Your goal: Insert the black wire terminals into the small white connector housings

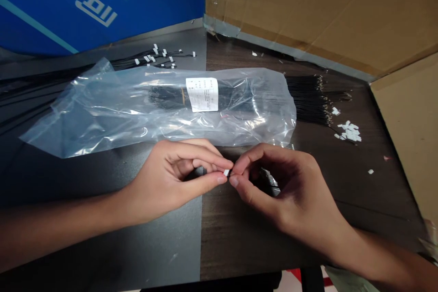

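Note:
A small white connector housing (226, 172) sits in the pinch of my left hand (178, 173), between thumb and index finger. Close against it, my right hand (284, 182) is closed in a pinch on a thin black wire (230, 172); little of the wire shows. The fingertips of both hands almost touch, above the table in front of the plastic bag. Behind the right hand's fingers a shiny, clear-looking item (270, 181) shows in part; I cannot make out what it is.
A clear bag (130, 123) holds a bundle of black wires under a label (202, 95). More wire ends (308, 98) protrude at right, near a pile of white housings (351, 132). Finished-looking wires with white ends (150, 57) lie behind. Blue panel (137, 9) and cardboard (308, 9) border the table.

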`<state>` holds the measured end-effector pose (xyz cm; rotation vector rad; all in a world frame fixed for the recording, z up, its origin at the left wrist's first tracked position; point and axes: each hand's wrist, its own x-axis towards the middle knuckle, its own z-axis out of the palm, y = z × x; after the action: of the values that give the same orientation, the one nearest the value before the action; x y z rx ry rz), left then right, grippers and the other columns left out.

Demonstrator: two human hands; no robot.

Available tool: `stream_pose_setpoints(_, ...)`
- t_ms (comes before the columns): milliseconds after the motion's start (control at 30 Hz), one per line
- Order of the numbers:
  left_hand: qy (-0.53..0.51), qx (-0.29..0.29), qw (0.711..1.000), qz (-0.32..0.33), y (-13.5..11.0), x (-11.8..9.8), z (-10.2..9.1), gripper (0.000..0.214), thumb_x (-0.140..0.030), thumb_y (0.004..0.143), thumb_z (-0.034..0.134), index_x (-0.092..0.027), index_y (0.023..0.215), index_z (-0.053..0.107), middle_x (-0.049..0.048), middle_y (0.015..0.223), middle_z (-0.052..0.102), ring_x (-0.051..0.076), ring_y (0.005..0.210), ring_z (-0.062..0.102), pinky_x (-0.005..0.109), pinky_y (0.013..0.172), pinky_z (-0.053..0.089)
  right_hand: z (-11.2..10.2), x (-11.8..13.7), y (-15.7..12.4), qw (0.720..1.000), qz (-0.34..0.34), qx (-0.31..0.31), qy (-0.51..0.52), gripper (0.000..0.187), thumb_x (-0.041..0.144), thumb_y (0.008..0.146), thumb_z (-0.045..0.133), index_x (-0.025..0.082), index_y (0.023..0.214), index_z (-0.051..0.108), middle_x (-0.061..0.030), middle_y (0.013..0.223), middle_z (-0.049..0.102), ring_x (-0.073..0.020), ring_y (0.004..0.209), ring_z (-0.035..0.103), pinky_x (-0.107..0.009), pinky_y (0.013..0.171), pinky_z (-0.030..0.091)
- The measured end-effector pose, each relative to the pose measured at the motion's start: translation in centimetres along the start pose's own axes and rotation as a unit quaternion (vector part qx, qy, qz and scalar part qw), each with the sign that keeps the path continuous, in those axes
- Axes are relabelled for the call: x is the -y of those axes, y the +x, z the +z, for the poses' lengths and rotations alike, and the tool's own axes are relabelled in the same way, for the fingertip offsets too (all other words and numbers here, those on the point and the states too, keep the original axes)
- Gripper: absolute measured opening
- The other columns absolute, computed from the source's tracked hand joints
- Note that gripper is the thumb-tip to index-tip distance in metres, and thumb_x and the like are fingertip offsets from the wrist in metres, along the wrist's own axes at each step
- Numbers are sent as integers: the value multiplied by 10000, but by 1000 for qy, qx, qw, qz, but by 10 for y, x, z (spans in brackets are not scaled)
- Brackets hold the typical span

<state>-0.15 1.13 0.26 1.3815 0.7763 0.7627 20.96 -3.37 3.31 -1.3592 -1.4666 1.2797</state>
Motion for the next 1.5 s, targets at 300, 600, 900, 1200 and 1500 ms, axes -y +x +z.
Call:
stream_pose_setpoints(300, 77, -22, 994, 71, -4, 1, 6, 246, -2, 841, 793, -198, 961, 882, 32, 913, 823, 105, 785, 776, 138, 725, 605, 1, -1, 1, 1000, 28, -1, 7, 123, 58, 783, 752, 171, 775, 705, 16, 727, 723, -79, 629, 620, -161, 581, 521)
stream_pose_setpoints(600, 95, -13, 991, 91, -7, 1, 4, 250, 12, 843, 801, -187, 974, 877, 20, 926, 831, 93, 794, 785, 119, 731, 604, -1, -2, 0, 994, 68, 21, 87, 225, 43, 764, 803, 203, 760, 645, 12, 773, 753, -112, 705, 684, -189, 659, 561)
stream_pose_setpoints(900, 88, -19, 991, 95, -4, 1, 5, 179, -2, 840, 819, -151, 923, 875, 39, 902, 825, 90, 780, 782, 109, 728, 604, 0, -4, 1, 988, 83, 21, 131, 354, -34, 710, 878, 189, 715, 603, 22, 785, 764, -87, 719, 679, -135, 690, 551)
stream_pose_setpoints(1200, 88, -20, 993, 81, -5, 0, 3, 224, -21, 864, 798, -197, 976, 884, 53, 943, 833, 130, 824, 801, 165, 735, 635, -1, 0, 1, 990, 69, 11, 121, 290, 42, 755, 870, 199, 735, 628, 10, 778, 766, -111, 715, 688, -176, 674, 558)
stream_pose_setpoints(1500, 62, -22, 995, 75, -2, -3, 5, 218, -2, 845, 795, -192, 904, 885, 67, 906, 837, 140, 786, 797, 178, 703, 632, 1, -2, 2, 991, 67, 14, 113, 283, 48, 764, 869, 201, 741, 632, 4, 795, 754, -124, 728, 673, -209, 696, 549)
